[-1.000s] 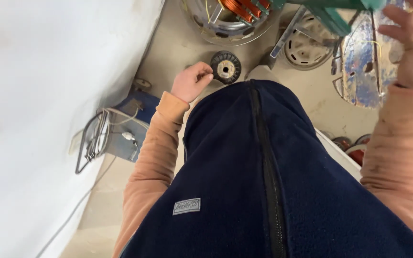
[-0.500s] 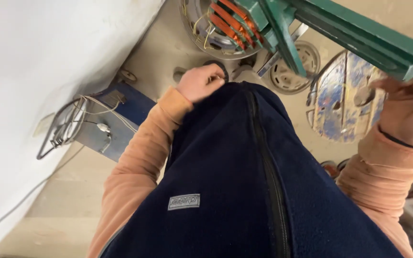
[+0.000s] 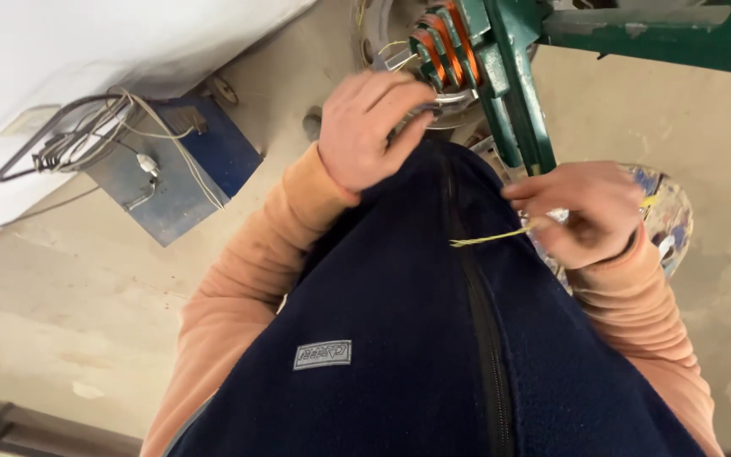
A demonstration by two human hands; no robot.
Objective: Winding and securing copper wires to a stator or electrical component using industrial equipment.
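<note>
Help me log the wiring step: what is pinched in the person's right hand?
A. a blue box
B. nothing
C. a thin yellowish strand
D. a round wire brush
C: the right hand pinches a thin yellowish strand that sticks out leftward over the dark vest.

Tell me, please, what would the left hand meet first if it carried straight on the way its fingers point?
Probably the copper-wound coil on the green frame; the left hand points up-right toward it, though depth is unclear.

Copper coil (image 3: 443, 44) cut off at top edge, left hand (image 3: 368, 127) blurred, fingertips hidden.
</note>
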